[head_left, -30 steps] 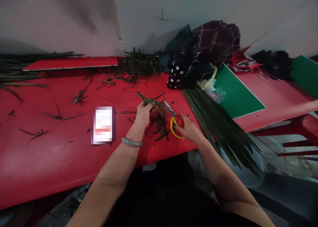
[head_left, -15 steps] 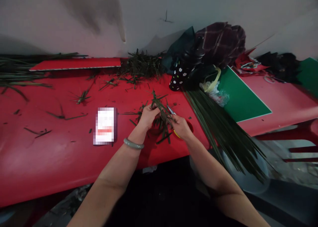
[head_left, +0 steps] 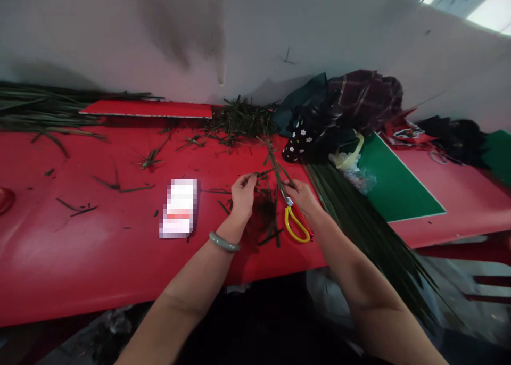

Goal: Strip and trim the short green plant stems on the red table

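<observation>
My left hand pinches the near end of a thin green leaf strip above the red table; a pale green bangle sits on that wrist. My right hand grips the same bundle of strips a little to the right, fingers closed on it. Yellow-handled scissors lie on the table just under my right hand, untouched as far as I can tell. A small heap of cut leaf pieces lies between my hands.
A long bundle of green leaves hangs over the table's front edge at right. Cut scraps pile at the back by the wall. A white card, a green board, and dark cloth and bags are also there.
My right hand has let the scissors down onto the table and now holds the leaf strips. Both hands have lifted the strips slightly. The camera has tilted up and right.
</observation>
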`<state>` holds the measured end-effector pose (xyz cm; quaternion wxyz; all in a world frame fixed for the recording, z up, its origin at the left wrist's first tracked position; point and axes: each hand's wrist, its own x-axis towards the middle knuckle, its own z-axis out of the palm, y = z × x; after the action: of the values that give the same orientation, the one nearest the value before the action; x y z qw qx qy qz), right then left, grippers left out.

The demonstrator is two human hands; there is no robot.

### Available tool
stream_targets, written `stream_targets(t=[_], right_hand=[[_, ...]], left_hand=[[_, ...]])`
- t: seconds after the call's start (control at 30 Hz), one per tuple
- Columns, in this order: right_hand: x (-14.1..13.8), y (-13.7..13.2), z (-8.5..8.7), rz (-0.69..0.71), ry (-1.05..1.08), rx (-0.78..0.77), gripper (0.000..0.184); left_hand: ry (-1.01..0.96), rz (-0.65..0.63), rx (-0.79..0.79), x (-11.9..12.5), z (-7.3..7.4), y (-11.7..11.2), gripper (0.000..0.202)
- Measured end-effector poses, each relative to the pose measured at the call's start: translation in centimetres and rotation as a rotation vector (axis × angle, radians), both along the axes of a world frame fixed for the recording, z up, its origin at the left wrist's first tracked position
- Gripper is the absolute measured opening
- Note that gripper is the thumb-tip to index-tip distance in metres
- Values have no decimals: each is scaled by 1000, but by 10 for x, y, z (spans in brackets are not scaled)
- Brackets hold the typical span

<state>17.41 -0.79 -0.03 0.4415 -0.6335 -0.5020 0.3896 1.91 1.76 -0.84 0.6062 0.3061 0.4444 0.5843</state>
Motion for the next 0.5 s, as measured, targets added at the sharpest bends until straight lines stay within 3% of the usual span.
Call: stream_targets(t=[0.1, 0.27, 0.37, 0.5], right_hand=[[-18, 45, 10, 57, -70, 37, 17], [-54, 112, 24, -30, -89, 185, 31], [-53, 115, 18, 5, -222, 173, 32], [-24, 89, -2, 133, -646, 114, 28]], left_hand=[[-50, 86, -20, -4, 1, 3, 12], [-22, 59, 0, -5, -1, 4, 13], [-27, 71, -6, -5, -3, 5, 13], [-69, 50, -34, -3, -3, 5, 12]])
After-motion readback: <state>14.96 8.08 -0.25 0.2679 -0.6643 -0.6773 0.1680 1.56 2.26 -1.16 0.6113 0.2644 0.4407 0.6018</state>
